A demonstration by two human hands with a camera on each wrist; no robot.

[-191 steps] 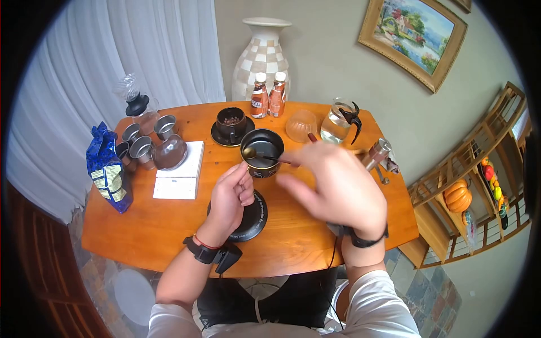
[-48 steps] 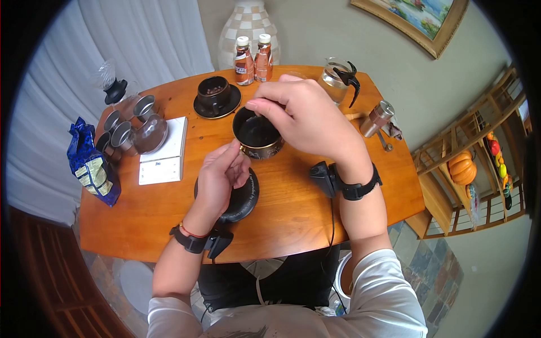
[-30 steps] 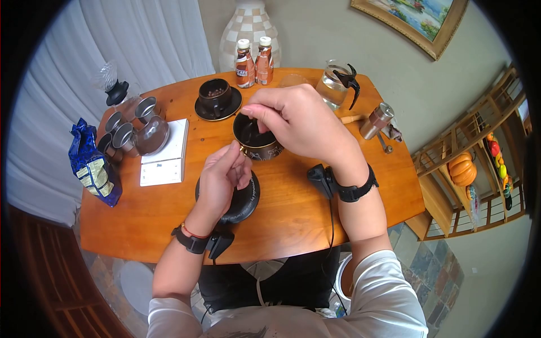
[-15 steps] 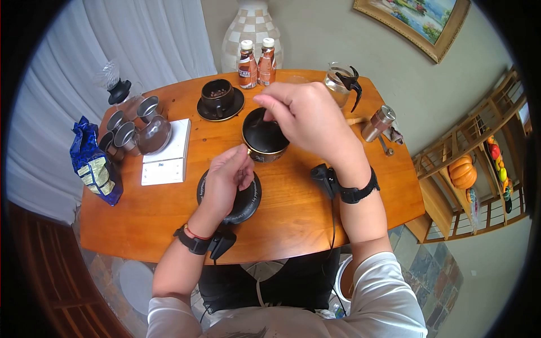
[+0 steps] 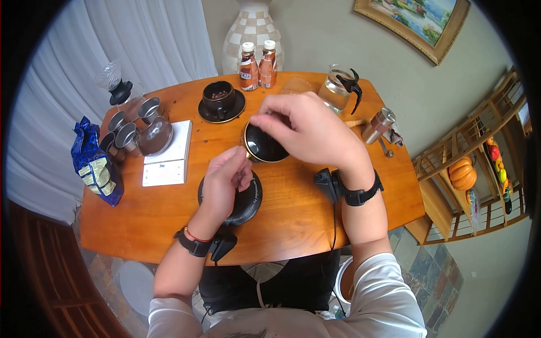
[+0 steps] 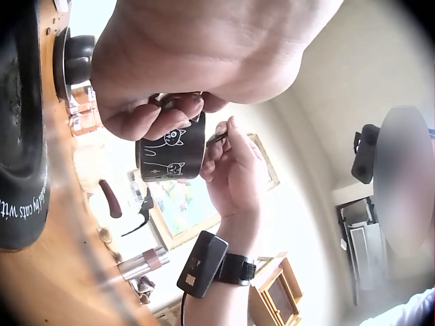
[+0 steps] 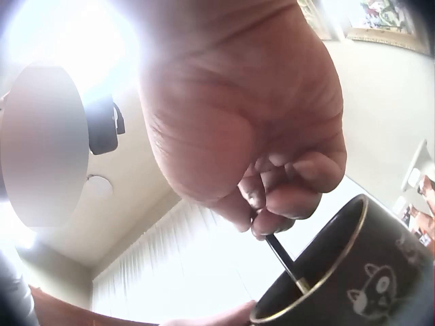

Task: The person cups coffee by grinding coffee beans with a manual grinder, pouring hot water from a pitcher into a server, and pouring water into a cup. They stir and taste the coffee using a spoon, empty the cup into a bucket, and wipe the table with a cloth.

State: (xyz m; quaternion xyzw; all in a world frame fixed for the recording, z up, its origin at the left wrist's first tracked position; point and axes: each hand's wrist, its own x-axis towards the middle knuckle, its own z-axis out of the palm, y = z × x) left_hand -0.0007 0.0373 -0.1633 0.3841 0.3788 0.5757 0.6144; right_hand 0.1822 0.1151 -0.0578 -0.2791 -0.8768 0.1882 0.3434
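Pinched at its small gold handle by the left hand [image 5: 224, 181], a black cup [image 5: 265, 147] is held above the table, its opening tilted toward the head camera. White cat drawings mark the cup's side [image 6: 171, 157] in the left wrist view. The right hand [image 5: 315, 130] is over the cup's right rim. In the right wrist view the right hand's fingertips pinch a thin dark spoon handle [image 7: 281, 254], whose lower end reaches into the cup; the spoon's bowl is hidden. A black saucer with white lettering [image 5: 252, 204] lies below, partly behind the left hand.
Behind stand a cup of beans [image 5: 219, 97] on a saucer, two bottles [image 5: 248, 70] and a glass water jug [image 5: 333, 94]. At left are a blue bag [image 5: 97, 169], metal cups [image 5: 127, 135] and a white scale [image 5: 164, 173]; at right lies a grinder [image 5: 378, 125].
Since the earliest frame the right hand has risen and turned, hiding the spoon from the head view. Over the last second the cup has shifted slightly right and tilted toward the head camera.
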